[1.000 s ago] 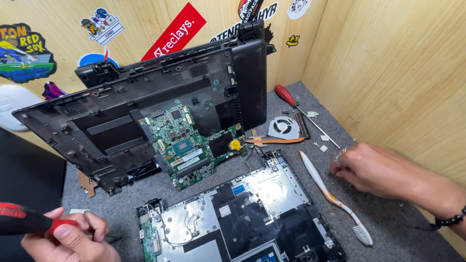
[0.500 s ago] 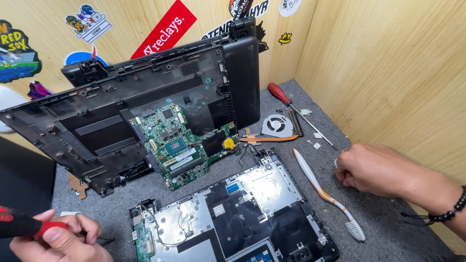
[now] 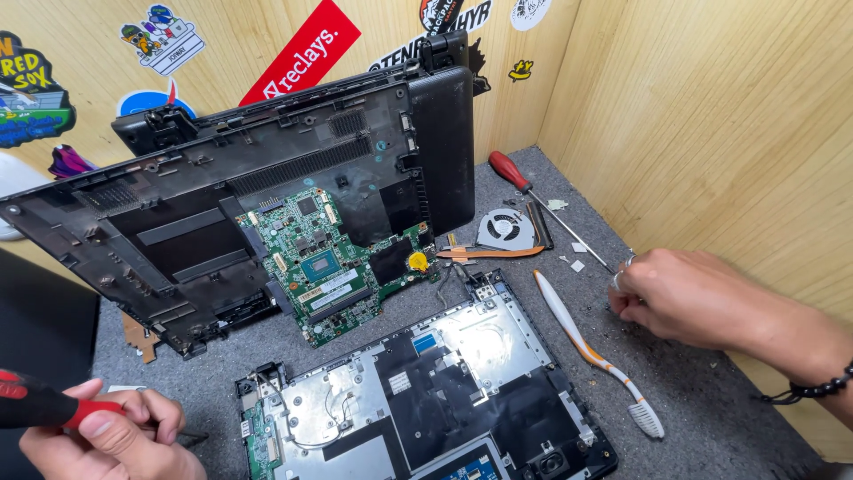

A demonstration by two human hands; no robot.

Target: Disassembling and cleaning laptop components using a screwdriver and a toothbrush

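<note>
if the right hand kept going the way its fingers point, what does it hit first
The right hand points left across the mat; the white toothbrush handle lies first in that line, then probably the laptop chassis, though height above the mat is unclear.

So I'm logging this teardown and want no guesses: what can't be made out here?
- Head view: the left hand holds a red-handled tool; its tip is hidden by the fingers, its handle cut by the left edge.
- The right hand covers whatever it pinches.
- Laptop chassis: its near part is cut by the bottom edge.
</note>
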